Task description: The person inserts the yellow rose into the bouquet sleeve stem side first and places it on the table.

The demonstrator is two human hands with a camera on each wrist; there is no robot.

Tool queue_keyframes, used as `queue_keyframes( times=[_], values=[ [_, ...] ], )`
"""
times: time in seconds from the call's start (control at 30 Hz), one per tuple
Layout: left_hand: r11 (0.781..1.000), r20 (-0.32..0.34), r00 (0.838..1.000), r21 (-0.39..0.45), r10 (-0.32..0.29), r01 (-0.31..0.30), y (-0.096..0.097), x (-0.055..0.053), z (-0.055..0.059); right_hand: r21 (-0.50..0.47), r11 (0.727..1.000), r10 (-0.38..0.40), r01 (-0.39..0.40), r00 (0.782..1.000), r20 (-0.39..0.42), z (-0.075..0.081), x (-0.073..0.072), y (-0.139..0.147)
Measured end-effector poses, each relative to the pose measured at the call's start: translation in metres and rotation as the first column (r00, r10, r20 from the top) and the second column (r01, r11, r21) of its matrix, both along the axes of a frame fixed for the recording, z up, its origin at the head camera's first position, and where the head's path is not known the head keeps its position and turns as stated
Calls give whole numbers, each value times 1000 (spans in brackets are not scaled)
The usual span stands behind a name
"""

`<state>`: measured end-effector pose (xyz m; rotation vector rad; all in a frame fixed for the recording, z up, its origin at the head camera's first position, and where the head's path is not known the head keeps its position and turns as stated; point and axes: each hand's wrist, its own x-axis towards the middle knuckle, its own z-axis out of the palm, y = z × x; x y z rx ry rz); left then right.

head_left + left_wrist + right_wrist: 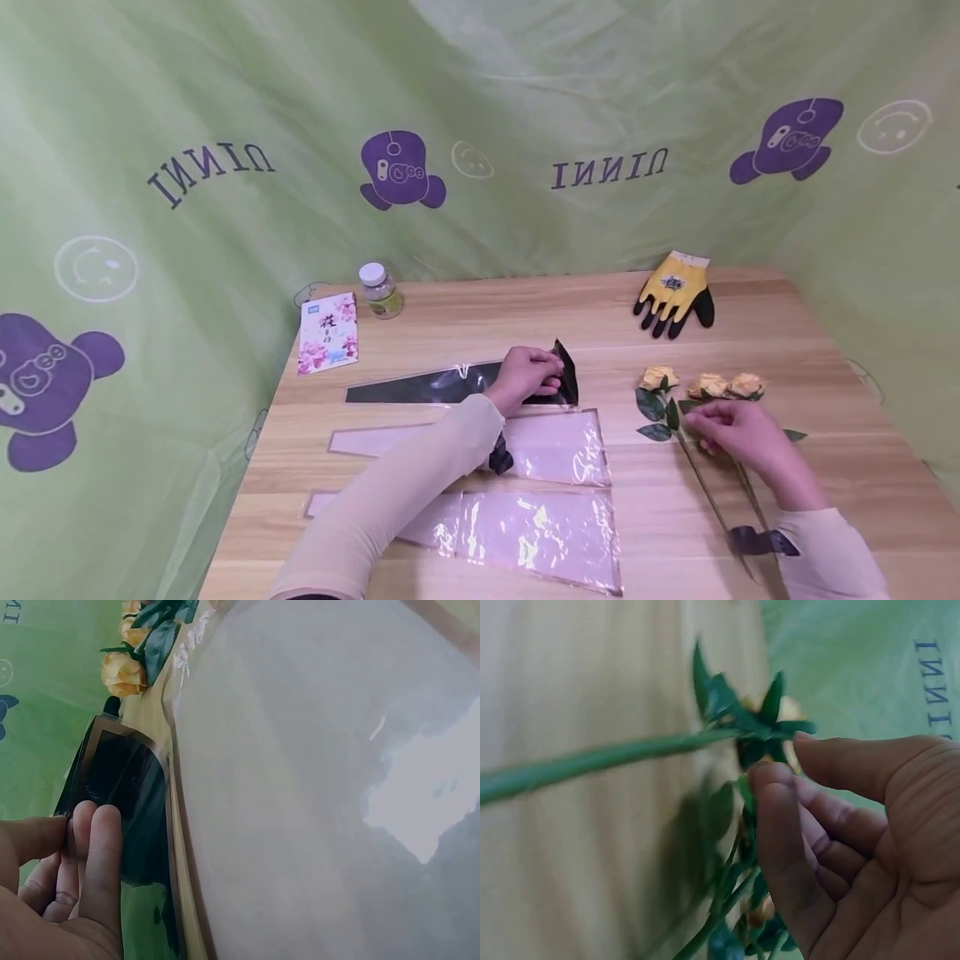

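My left hand [528,375] pinches the wide end of a black flower sleeve [427,387] with a clear front, lifting that end off the table. In the left wrist view, thumb and fingertips meet at the edge of the black sleeve [124,769]. My right hand [742,433] is at a yellow artificial rose [658,377], its thumb and forefinger pinching by the leaves below the bloom. The right wrist view shows the green stem [607,761] running to those fingertips; the exact contact is partly hidden. Two more roses [708,385] lie beside it, partly behind the hand.
Two pale translucent sleeves, an upper one [558,446] and a lower one [540,533], lie in front of the black sleeve. At the back left are a flowered packet [328,333] and a white-capped jar [381,292]. A yellow-black glove [675,293] lies at the back right. Green curtain [510,225] surrounds the table.
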<state>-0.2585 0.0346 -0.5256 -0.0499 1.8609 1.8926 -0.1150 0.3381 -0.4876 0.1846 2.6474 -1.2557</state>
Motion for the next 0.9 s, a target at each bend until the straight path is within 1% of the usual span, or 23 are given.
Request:
queue_keyframes(
  times=[0.13,0.33,0.47,0.53,0.57,0.63,0.67,0.7,0.73,0.77,0.8,0.83,0.87,0.9],
  values=[
    [1000,-7,1000,-6,12,-12,-1,0,-1,74,996,53,-54,998,20,-6,0,-1],
    [1000,-11,1000,3,15,-15,2,2,0,183,979,89,-87,996,2,-10,-5,-8],
    [1000,-6,1000,8,7,-7,3,2,0,192,975,113,-111,994,3,-12,-6,-8],
    [1000,-9,1000,10,-1,1,4,2,-1,144,983,113,-113,994,7,-11,-6,-8],
    [1000,-9,1000,11,-5,6,4,2,-1,98,990,103,-104,995,12,-9,-6,-8],
    [1000,-10,1000,19,-13,13,3,0,-3,-45,996,72,-71,997,20,-2,-7,-8],
    [1000,-10,1000,18,-15,15,3,-1,-4,-137,990,46,-43,999,16,2,-8,-8],
    [1000,-11,1000,17,-16,16,3,-2,-5,-247,969,4,0,1000,15,8,-10,-8],
    [1000,-10,1000,16,-14,14,3,-3,-5,-358,932,-51,52,999,10,14,-13,-9],
    [1000,-10,1000,15,-11,12,2,-3,-6,-489,867,-110,96,994,0,20,-17,-10],
    [1000,-7,1000,15,-8,8,2,-4,-6,-612,781,-169,124,985,-16,26,-21,-11],
    [1000,-5,1000,12,-3,3,2,-4,-6,-718,681,-236,141,971,-33,31,-26,-14],
    [1000,-4,1000,12,-2,2,2,-3,-6,-802,580,-304,143,951,-50,35,-31,-17],
    [1000,3,1000,21,-3,3,2,-3,-6,-869,477,-372,134,926,-61,38,-37,-20]
  ],
)
